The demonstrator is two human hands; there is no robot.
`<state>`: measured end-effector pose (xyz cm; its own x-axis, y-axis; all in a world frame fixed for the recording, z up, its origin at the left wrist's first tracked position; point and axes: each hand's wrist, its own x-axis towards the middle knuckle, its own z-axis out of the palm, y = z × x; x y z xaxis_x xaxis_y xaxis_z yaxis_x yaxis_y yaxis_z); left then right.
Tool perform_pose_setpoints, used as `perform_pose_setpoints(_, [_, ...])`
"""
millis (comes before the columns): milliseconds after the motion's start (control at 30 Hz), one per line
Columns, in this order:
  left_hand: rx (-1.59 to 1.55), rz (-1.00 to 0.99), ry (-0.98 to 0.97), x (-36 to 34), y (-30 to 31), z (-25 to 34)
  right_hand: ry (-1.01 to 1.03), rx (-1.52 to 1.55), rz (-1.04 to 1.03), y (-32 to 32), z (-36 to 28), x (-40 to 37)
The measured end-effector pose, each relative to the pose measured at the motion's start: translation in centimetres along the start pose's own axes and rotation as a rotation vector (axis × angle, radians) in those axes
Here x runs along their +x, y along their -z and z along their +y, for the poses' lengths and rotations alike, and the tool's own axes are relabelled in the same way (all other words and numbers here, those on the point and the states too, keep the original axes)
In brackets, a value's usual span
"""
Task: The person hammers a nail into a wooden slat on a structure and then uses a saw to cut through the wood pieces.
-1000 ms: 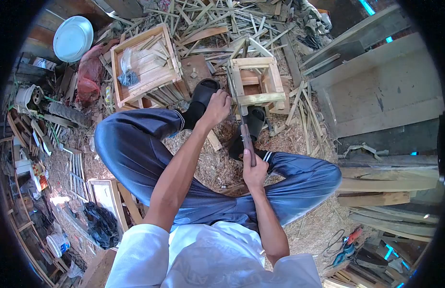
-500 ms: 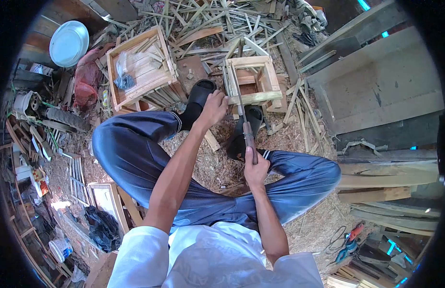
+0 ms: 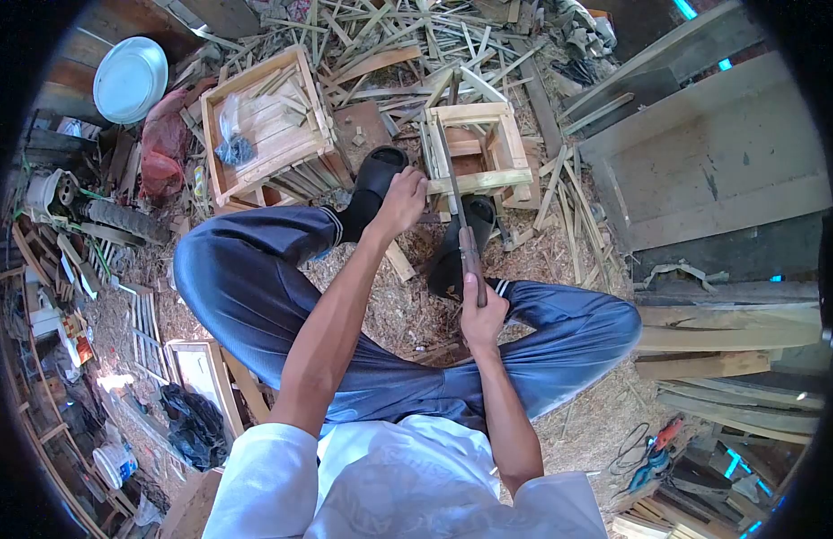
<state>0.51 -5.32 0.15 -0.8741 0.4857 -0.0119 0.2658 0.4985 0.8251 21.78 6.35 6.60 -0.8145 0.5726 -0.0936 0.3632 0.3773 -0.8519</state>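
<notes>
My right hand [image 3: 484, 319] is wrapped round the brown handle of a handsaw [image 3: 471, 256]. Its narrow blade points away from me and lies across a pale wooden strip [image 3: 493, 181], near that strip's left end. The strip runs along the near side of a small open wooden frame [image 3: 470, 115], which stands on the ground just beyond my feet. My left hand [image 3: 402, 202] has its fingers curled at the strip's left end, beside the blade; the fingertips are partly hidden. A black sandal [image 3: 475, 216] on my right foot sits close under the near side of the frame.
Left of the frame stands a wooden crate [image 3: 271, 121] holding wood pieces and a plastic bag. Scrap strips [image 3: 372, 58] pile up behind. A large board [image 3: 713, 153] leans at the right, above stacked planks [image 3: 731, 337]. Sawdust covers the ground.
The saw and my right hand have shifted very slightly, and the whole view has moved a little too. My left hand stays at the strip's end.
</notes>
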Motion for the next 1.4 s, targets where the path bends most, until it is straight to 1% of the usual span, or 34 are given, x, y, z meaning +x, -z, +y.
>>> perform_pose_setpoints(100, [-0.009, 0.004, 0.012, 0.0, 0.0, 0.0, -0.009, -0.011, -0.003, -0.1, 0.2, 0.0])
perform_pose_setpoints(167, [-0.018, 0.014, 0.017, 0.1, -0.1, -0.3, -0.009, 0.047, -0.012, -0.3, 0.8, -0.2])
perform_pose_setpoints(267, [-0.051, 0.009, 0.028, 0.0, 0.0, -0.2, -0.012, 0.055, -0.030, -0.3, 1.0, -0.2])
perform_pose_setpoints(367, [-0.073, 0.002, 0.034, -0.1, 0.1, 0.0, -0.015, 0.029, -0.041, -0.2, 0.3, -0.4])
perform_pose_setpoints(467, [-0.054, 0.021, 0.031, 0.0, -0.1, -0.2, 0.031, 0.003, -0.048, -0.5, 0.7, -0.5])
perform_pose_setpoints(567, [-0.029, 0.018, 0.027, 0.0, 0.0, 0.1, 0.023, 0.005, -0.084, -0.5, 0.3, -0.6])
perform_pose_setpoints(767, [0.048, -0.007, 0.060, -0.1, 0.1, 0.7, 0.037, 0.028, -0.063, -0.6, 0.2, -0.6])
perform_pose_setpoints(833, [0.040, 0.063, 0.056, -0.3, -0.2, 0.7, 0.033, 0.026, -0.074, -0.6, 0.3, -0.5])
perform_pose_setpoints(1000, [0.031, 0.064, 0.064, -0.3, -0.2, 0.6, 0.011, 0.050, -0.094, -0.6, 0.0, -0.6])
perform_pose_setpoints(1067, [0.030, 0.067, 0.057, -0.2, -0.3, 0.4, 0.036, 0.016, -0.107, -0.8, 0.5, -0.6])
perform_pose_setpoints(1300, [-0.010, 0.052, 0.108, -0.1, -0.3, 0.2, 0.031, -0.010, -0.141, -0.9, 0.0, -0.7])
perform_pose_setpoints(1400, [-0.010, 0.051, 0.120, 0.0, -0.2, 0.2, 0.051, -0.049, -0.097, -1.1, -0.4, -0.7])
